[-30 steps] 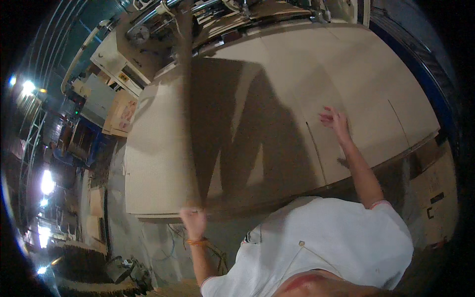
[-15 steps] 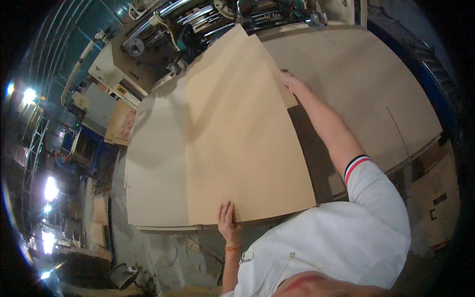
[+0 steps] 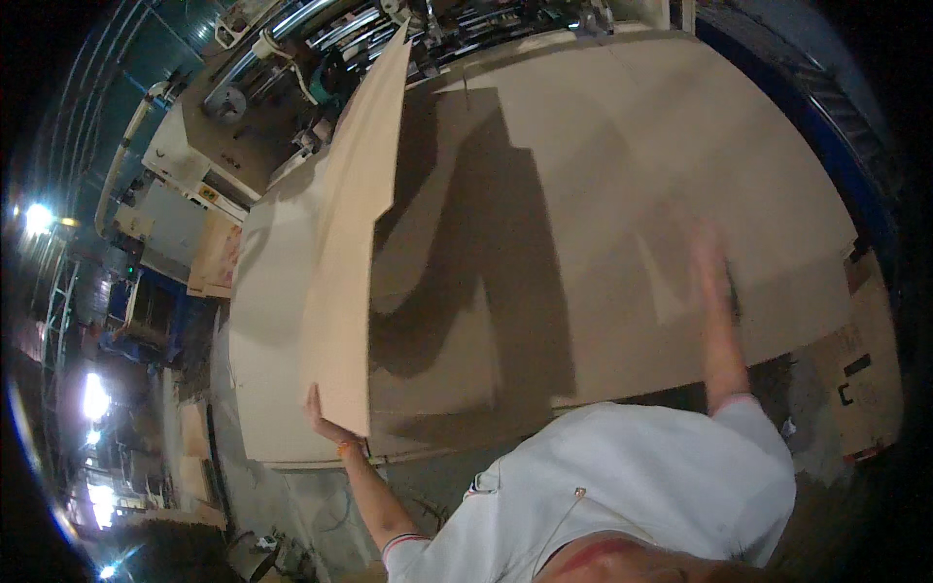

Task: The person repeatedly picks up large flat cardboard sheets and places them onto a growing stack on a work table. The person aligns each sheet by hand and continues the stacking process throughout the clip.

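Tilting cardboard sheet (image 3: 350, 233) upright, left hand (image 3: 321, 413) grip holding its corner, right hand (image 3: 708, 262) blurred, grip unclear

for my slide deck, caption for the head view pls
Left hand tilts a cardboard sheet on edge; right hand reaches over the flat stack.

Grey machine (image 3: 194, 165) — steel rollers (image 3: 321, 34), bright lamps (image 3: 39, 219)

You have a small yellow label (image 3: 206, 197) on the pale machine housing (image 3: 180, 160) at upper left. At the far right edge lies a brown cardboard piece (image 3: 860, 374) bearing small black marks.
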{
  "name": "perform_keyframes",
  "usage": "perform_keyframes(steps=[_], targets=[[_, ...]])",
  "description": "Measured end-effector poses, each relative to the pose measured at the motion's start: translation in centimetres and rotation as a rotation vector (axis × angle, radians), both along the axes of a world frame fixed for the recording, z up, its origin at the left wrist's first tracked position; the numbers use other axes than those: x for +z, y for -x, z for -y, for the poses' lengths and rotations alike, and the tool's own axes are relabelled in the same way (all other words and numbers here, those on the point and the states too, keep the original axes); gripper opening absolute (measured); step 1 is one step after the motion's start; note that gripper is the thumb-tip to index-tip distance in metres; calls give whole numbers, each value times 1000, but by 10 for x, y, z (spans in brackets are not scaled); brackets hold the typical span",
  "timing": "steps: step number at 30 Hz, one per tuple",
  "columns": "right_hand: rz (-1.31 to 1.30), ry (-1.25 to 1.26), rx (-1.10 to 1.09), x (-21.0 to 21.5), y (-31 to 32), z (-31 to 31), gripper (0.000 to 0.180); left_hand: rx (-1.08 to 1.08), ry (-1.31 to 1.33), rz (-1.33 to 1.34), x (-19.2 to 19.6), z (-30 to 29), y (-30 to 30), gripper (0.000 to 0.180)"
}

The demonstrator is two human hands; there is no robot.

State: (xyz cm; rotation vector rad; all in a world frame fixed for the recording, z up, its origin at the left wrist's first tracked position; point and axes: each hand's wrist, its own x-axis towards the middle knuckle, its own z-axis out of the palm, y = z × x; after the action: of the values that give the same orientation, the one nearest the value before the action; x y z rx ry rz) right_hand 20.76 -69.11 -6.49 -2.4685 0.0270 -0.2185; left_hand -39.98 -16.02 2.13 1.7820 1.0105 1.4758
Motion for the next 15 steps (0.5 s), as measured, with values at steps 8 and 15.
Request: perform_keyframes(steps=[8, 15], targets=[[-176, -1237, -935, -103, 121, 409, 66, 71, 202, -4, 4, -59, 38, 38], [112, -1415, -607, -46, 123, 428, 60, 37, -413, -301, 51, 5, -12, 29]])
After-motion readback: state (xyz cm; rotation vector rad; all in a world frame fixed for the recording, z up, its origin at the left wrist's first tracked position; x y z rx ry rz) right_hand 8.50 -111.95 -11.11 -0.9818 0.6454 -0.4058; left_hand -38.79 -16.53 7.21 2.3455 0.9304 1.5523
